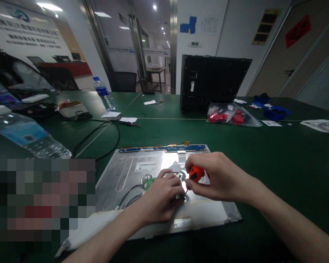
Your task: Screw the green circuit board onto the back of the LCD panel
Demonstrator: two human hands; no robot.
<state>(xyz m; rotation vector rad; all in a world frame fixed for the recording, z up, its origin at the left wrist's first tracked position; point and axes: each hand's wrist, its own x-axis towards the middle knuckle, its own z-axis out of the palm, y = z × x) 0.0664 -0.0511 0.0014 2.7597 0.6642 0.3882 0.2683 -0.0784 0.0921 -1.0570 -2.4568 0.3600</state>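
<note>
A silver metal display panel (pixel 126 171) lies back-up on the green table, with a blue circuit strip (pixel 164 148) along its far edge and a small green board (pixel 148 181) with dark wires near its middle. My right hand (pixel 219 177) is closed round an orange-handled screwdriver (pixel 196 173), whose tip points down at the panel. My left hand (pixel 161 197) rests on the panel beside the tip, fingers curled and pinched at a small part I cannot make out.
A black monitor shell (pixel 211 82) stands at the back. Near it lie a plastic bag of red parts (pixel 230 116) and blue items (pixel 275 112). Water bottles (pixel 27 136) (pixel 104 93), black cables (pixel 98 135) and papers occupy the left. A blurred patch covers the lower left.
</note>
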